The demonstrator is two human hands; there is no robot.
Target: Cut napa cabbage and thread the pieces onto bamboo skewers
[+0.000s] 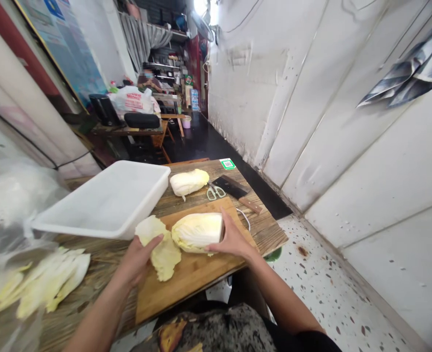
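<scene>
My left hand (141, 257) is closed on a loose cabbage leaf (166, 254), pale yellow and ragged at its edge, with the thumb on top. My right hand (231, 235) grips the cut base of a napa cabbage (196, 232), thumb at the near side and fingers round the far side. The cabbage lies on its side on a wooden cutting board (186, 288), its leafy end toward the leaf. Behind the board a second napa cabbage (189, 182) rests on the table, beside scissors with pale green handles (216, 192).
A cleaver (234, 187) lies at the table's right, its wooden handle toward me. At the left stands a white plastic tub (106, 195). Several loose cabbage leaves (54, 278) and clear plastic bags (10, 195) are nearer me. A person (149, 80) sits farther back.
</scene>
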